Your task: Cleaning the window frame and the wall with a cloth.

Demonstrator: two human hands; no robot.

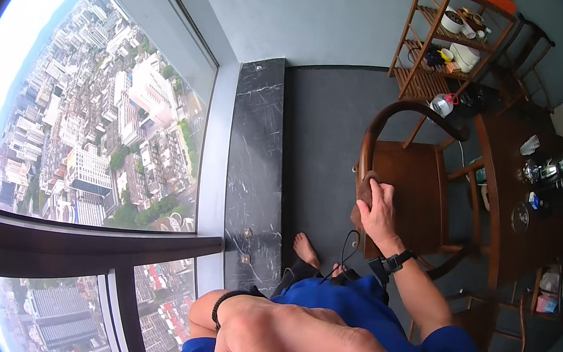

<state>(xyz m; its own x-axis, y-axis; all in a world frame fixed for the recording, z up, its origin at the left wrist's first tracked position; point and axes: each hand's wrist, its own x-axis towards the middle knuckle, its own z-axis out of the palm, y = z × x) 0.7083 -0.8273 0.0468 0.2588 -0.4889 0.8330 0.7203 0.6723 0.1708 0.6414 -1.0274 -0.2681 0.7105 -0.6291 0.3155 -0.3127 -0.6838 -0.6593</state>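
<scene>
A wooden armchair with a curved backrest rail (374, 129) stands in front of me, its flat brown seat (409, 188) facing up. My right hand (380, 214), with a black band and device at the wrist, presses a brown cloth (366, 188) onto the rail. Close to the camera, my left hand (291, 339) is raised over my blue shirt, with a dark braided bracelet at its wrist. Its fingers are bent and partly cut off by the lower edge, so whether it holds anything is hidden.
A wooden table (493, 206) with glassware is beyond the chair. A slatted wooden shelf (419, 76) and a plastic bottle (441, 105) stand at the top right. A black marble ledge (255, 172) runs below the large window at left. A dark cable hangs near my feet.
</scene>
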